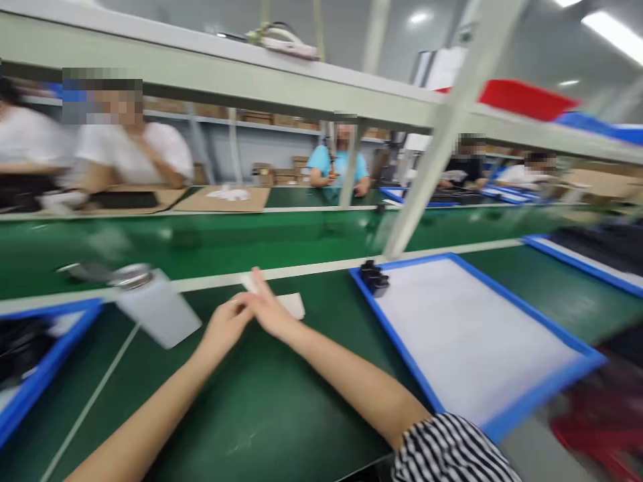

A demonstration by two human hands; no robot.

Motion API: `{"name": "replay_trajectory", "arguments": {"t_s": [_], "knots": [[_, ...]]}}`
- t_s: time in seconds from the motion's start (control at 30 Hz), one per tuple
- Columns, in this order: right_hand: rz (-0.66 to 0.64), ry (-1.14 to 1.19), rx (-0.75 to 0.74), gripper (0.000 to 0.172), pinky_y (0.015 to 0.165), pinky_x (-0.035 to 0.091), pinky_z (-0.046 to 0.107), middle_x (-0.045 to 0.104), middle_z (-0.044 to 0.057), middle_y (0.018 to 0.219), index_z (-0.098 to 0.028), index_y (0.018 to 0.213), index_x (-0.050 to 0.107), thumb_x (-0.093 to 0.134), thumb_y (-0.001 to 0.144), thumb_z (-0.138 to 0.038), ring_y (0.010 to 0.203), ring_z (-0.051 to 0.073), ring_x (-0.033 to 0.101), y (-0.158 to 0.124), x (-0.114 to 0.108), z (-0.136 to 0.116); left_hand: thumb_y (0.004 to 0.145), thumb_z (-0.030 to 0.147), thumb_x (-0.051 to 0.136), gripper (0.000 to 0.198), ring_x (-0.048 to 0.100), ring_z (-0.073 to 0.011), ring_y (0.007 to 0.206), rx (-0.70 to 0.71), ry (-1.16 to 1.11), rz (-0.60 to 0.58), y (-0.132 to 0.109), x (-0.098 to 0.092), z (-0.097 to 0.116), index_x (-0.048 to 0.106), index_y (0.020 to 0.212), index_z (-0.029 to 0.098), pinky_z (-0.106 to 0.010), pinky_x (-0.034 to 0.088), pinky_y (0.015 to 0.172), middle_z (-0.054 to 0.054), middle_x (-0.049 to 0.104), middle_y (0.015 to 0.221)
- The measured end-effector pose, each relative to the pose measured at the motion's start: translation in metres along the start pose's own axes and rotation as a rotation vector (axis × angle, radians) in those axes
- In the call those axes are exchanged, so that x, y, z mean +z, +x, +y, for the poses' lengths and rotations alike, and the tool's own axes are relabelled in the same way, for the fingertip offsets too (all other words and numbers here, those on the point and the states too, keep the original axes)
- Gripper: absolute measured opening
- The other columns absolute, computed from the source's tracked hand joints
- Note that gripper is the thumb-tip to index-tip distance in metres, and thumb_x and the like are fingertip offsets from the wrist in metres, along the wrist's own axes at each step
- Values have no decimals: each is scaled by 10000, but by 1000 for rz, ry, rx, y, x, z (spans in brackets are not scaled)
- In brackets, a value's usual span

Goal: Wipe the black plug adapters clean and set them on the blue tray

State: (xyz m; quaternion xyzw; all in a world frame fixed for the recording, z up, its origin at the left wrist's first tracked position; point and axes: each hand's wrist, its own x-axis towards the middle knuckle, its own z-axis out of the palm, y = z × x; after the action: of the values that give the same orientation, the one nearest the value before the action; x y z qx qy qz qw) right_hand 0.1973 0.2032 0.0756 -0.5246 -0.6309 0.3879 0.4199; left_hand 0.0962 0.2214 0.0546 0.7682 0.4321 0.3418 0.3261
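Note:
Both hands meet over the green table, near its far edge. My left hand has its fingers bent against the fingers of my right hand. A small white piece shows at the fingertips of my right hand; the blur hides which hand grips it. Just behind the right hand lies a white pad or stack. Left of the hands stands a tilted white container with a metal lid.
A blue-rimmed tray with a white lining lies at the right, black parts at its corner. Another blue tray holds black items at the left. A slanted post rises behind. Several people sit across the green belt.

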Motion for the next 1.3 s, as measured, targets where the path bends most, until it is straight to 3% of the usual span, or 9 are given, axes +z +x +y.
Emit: {"name": "replay_trajectory", "arguments": {"t_s": [0.17, 0.27, 0.4, 0.57, 0.83, 1.0, 1.13, 1.23, 1.3], "knots": [[-184, -146, 118, 328, 747, 377, 194, 507, 45, 1050, -138, 1068, 443, 295, 790, -232, 909, 99, 480, 12, -31, 9, 696, 244, 387, 201, 504, -121, 697, 55, 123, 1, -2, 12, -6, 534, 781, 136, -240, 412, 669, -28, 538, 813], [-152, -331, 228, 188, 710, 377, 250, 569, 67, 893, -130, 818, 562, 423, 710, -195, 836, 157, 508, 21, -59, 26, 711, 219, 404, 193, 474, -143, 829, 107, 344, -69, -5, 15, -11, 524, 848, 156, -265, 385, 766, -35, 509, 919], [-53, -548, 368, 115, 635, 362, 298, 560, 81, 663, -141, 551, 511, 493, 635, -218, 749, 215, 510, 26, -81, 48, 727, 270, 421, 315, 311, -216, 1052, 206, 592, -184, -9, 18, -15, 444, 1032, 194, -380, 301, 861, -55, 375, 1148], [-78, -590, 398, 187, 534, 342, 240, 463, 0, 489, -170, 434, 405, 568, 524, -174, 604, 162, 487, 27, -75, 55, 769, 303, 358, 321, 194, -265, 1114, 300, 696, -358, -11, 22, -12, 388, 1087, 272, -519, 233, 840, -20, 290, 1227], [-75, -303, 445, 102, 421, 353, 184, 438, -36, 507, -167, 654, 442, 507, 627, -240, 464, 78, 431, 23, -66, 47, 774, 294, 334, 316, 259, -256, 1078, 267, 705, -369, -14, 25, -10, 396, 1081, 258, -537, 246, 812, -38, 348, 1187], [-174, -82, 527, 150, 314, 270, 152, 385, -48, 355, -138, 523, 476, 592, 555, -229, 326, 45, 346, 18, -69, 51, 777, 301, 317, 318, 263, -254, 1073, 273, 728, -357, -14, 25, -11, 399, 1080, 248, -511, 267, 807, -38, 347, 1188], [-90, 131, 449, 86, 352, 330, 154, 466, -35, 431, -146, 573, 490, 567, 536, -134, 395, 66, 431, 20, -64, 57, 761, 304, 346, 343, 289, -245, 1060, 295, 720, -314, -17, 28, -15, 374, 1093, 222, -483, 282, 804, -51, 352, 1183], [24, 320, 364, 108, 463, 417, 189, 547, -16, 581, -172, 696, 481, 494, 592, -146, 531, 99, 513, 22, -57, 62, 740, 295, 391, 355, 355, -196, 1014, 359, 667, -183, -18, 28, -8, 379, 1080, 196, -403, 287, 830, -50, 409, 1131], [68, 413, 325, 147, 544, 445, 215, 576, 3, 685, -177, 750, 476, 468, 605, -150, 624, 117, 539, 22, -54, 64, 741, 276, 394, 267, 407, -158, 956, 446, 609, 8, -15, 16, 7, 449, 988, 192, -337, 294, 827, -30, 486, 1036]]}}
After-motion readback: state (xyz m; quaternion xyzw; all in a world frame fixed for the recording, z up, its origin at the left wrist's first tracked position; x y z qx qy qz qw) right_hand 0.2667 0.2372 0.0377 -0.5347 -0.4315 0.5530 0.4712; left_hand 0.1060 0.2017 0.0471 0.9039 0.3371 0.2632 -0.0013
